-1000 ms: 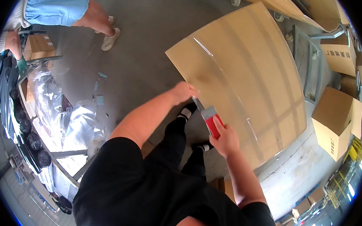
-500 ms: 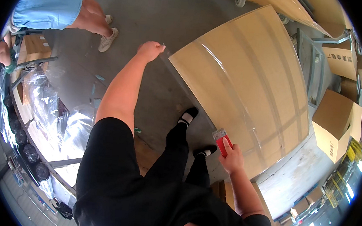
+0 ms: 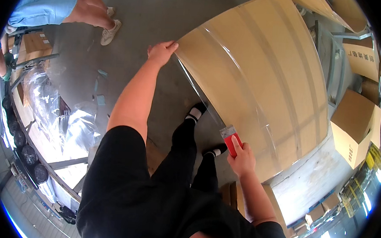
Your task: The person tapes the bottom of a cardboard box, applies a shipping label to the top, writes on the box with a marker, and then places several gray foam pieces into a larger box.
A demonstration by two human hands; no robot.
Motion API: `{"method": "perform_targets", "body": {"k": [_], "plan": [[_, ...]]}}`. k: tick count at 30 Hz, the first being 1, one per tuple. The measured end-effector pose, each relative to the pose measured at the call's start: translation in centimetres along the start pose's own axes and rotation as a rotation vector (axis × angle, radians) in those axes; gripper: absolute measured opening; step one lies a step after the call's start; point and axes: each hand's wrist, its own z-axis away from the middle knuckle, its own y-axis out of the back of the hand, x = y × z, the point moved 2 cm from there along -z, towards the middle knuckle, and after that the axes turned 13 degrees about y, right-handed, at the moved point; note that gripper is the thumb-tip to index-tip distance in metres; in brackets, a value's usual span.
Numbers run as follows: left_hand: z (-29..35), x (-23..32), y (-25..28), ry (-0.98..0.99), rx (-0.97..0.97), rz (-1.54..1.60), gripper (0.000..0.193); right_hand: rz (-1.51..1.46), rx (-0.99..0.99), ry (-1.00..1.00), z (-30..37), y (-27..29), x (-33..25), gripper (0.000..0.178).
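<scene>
Grey concrete floor [image 3: 144, 20] under my view, clear plastic film [image 3: 48, 93] heaped at 9 o'clock, a co-worker in blue shorts [image 3: 44, 5] at 10, an open box [image 3: 352, 116] at 3. The large carton [image 3: 255, 66] filled the stretch from 12 round to 4, broad face up, with tape bands across it. Left hand [image 3: 161, 53] was at 11, on the carton's corner: fingers drawn nearly together, seemingly on the end of a clear tape strip [image 3: 195, 86]; I couldn't tell whether they pinched it or only pressed it. Right hand [image 3: 243, 160] was at 4, fingers wrapped round a red tape dispenser [image 3: 234, 143], grip fully taken up. Strip ran from the corner at 11 down to the dispenser, just outside the carton's edge, with floor showing between for much of its length. Couldn't tell if the dispenser's head touched the carton. My read: step in hand was lining up tape along that edge, end being anchored, run not yet stuck down. Next move called for holding the 11 o'clock end firm, keeping tension from the dispenser side, and bringing the strip against the edge. Slack there risked a fold or a crooked seam.
</scene>
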Motion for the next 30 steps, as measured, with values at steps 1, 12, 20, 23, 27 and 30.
{"method": "perform_targets", "body": {"k": [1, 12, 20, 23, 27, 30], "plan": [[0.5, 0.3, 0.1, 0.001, -0.003, -0.003, 0.052, -0.002, -0.003, -0.003, 1.2, -0.3, 0.8, 0.064], [11.7, 4.0, -8.3, 0.017, 0.513, -0.589, 0.068, 0.084, -0.103, -0.091, 15.4, -6.9, 12.9, 0.070], [22.2, 4.8, -21.6, -0.104, 0.429, -0.653, 0.068, 0.003, 0.103, 0.029, 18.6, -7.4, 15.9, 0.069], [22.7, 7.0, -20.6, -0.051, 0.401, -0.742, 0.067, 0.032, 0.150, 0.014, 23.6, -7.6, 19.7, 0.067], [22.5, 8.2, -21.8, -0.019, 0.480, -0.794, 0.066, 0.103, 0.020, -0.115, 32.9, -10.6, 29.2, 0.070], [22.1, 7.8, -22.1, -0.029, 0.547, -0.833, 0.066, 0.197, -0.044, -0.212, 39.0, -13.6, 35.8, 0.071]]}}
